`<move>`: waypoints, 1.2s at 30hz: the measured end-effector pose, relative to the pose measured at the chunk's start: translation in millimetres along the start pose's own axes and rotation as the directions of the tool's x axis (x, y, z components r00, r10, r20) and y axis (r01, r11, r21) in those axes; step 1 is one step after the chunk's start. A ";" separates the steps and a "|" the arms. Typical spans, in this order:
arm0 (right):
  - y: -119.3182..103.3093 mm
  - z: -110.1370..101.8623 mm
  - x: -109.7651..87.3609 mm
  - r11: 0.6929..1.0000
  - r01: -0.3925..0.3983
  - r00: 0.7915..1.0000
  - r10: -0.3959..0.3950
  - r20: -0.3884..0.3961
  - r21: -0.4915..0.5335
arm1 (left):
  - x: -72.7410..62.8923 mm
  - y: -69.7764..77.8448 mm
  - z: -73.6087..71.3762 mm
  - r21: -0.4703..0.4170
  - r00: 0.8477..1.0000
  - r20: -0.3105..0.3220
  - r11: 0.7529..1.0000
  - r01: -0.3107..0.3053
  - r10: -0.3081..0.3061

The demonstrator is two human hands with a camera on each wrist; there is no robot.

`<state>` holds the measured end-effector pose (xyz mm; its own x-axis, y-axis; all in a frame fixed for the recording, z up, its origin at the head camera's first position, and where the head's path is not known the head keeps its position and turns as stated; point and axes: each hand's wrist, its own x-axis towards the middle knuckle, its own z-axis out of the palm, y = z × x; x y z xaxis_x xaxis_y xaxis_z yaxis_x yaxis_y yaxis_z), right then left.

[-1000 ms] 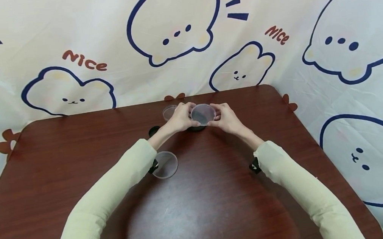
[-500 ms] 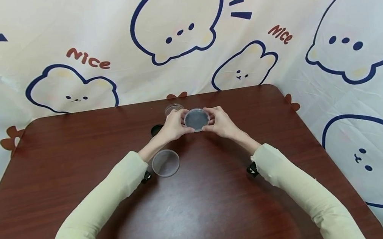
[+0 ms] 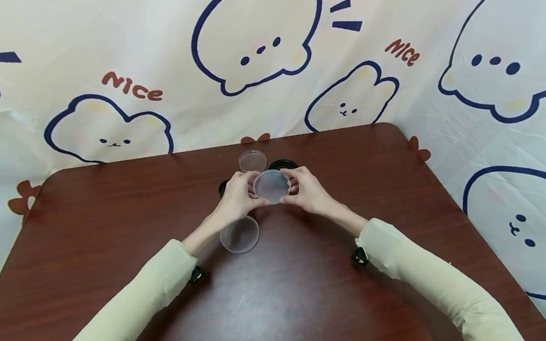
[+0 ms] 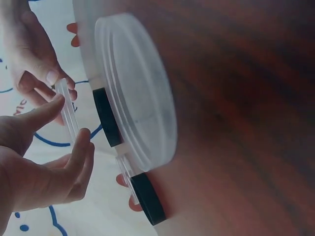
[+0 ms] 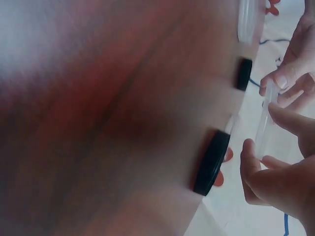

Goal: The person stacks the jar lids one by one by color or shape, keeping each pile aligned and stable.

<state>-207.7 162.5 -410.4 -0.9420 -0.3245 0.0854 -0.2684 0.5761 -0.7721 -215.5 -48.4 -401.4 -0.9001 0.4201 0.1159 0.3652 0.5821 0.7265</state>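
A clear, shallow petri dish (image 3: 272,187) is held up over the table between both hands, its flat face tilted toward the head camera. My left hand (image 3: 239,195) pinches its left edge between thumb and fingers. On the opposite edge, my right hand (image 3: 310,190) grips it the same way. Both wrist views show the dish (image 4: 68,110) edge-on, as a thin clear band. Just behind it lies a round black disc (image 3: 283,164), partly covered by the dish and right hand. A smaller black disc (image 3: 223,188) is mostly hidden behind the left hand.
Nearer the person, a larger clear round dish (image 3: 240,234) lies below the left hand; its raised wall shows in the left wrist view. Another clear dish (image 3: 252,160) sits near the table's back edge. Patterned cloth (image 3: 190,113) hangs behind the brown table (image 3: 285,310).
Both hands have brought the petri dish nearer the person and slightly left. The black disc and clear dish behind are now more exposed.
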 end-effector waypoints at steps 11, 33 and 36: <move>-11.1 19.2 -17.7 0.999 0.029 1.000 -0.028 -0.004 0.025 | -28.2 0.5 -3.8 0.000 1.000 0.006 1.000 0.024 -0.024; -32.9 61.2 -31.3 0.996 0.089 0.993 -0.089 0.074 0.003 | -81.0 -16.9 -22.4 0.034 0.998 0.012 0.998 0.058 -0.058; -34.0 65.1 -32.0 0.995 0.095 0.992 -0.095 0.083 0.007 | -86.1 -19.9 -23.4 0.039 0.997 0.020 0.997 0.068 -0.069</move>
<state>-155.4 104.4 -427.8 -0.8922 -0.4391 0.1054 -0.3549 0.5375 -0.7650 -150.8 -112.4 -410.0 -0.9182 0.3928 0.0514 0.3118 0.6365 0.7055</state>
